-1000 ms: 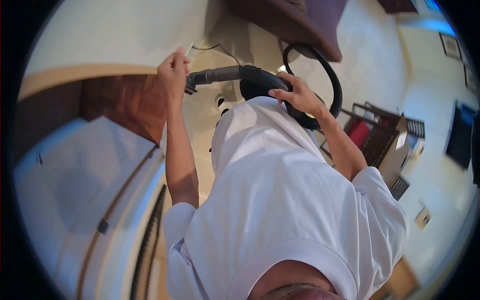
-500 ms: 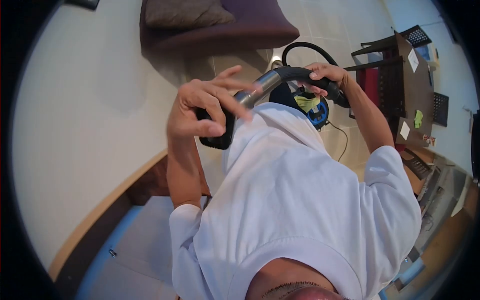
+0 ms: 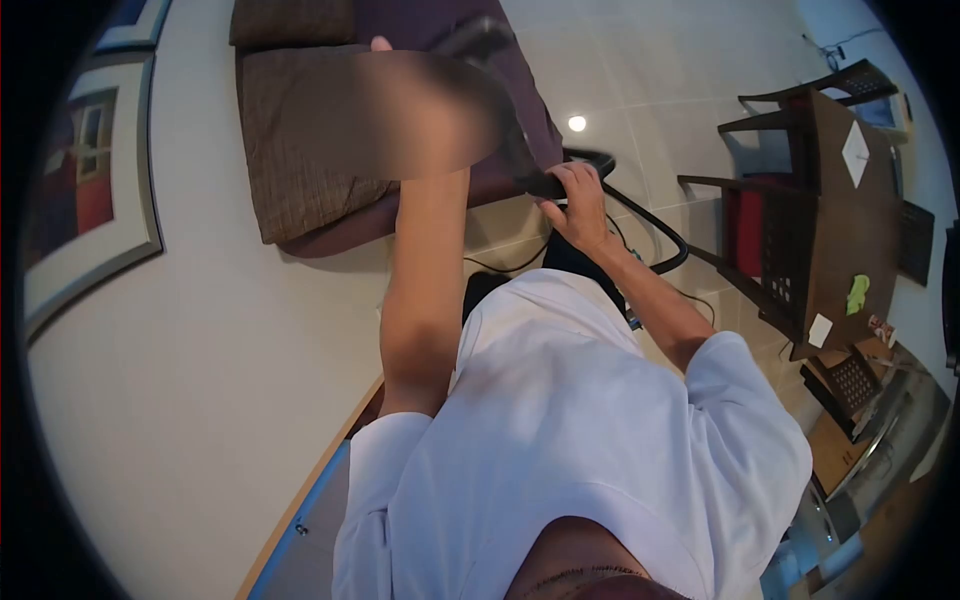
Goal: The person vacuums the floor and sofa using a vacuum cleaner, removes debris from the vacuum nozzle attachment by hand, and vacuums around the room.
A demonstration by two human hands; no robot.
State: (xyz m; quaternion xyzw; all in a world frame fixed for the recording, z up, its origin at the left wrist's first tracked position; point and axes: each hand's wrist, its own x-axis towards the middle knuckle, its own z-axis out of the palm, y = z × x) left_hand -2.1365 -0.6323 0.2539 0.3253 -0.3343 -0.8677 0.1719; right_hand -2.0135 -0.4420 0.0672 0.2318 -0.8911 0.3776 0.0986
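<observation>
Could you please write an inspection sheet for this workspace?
Surface: pale tiled floor; spills, nothing seen.
Job's things: black tube, far end blurred; looped hose.
Clutter: papers and green cloth on dark table.
Hands: right hand on the tube; left hand too blurred to judge its grip.
Cables: thin dark cable on the floor near the sofa.
Surroundings: brown cushions on the sofa, chairs by the table, framed picture on the wall.

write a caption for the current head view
Right hand gripping a black tube, left hand blurred before a sofa.
</observation>
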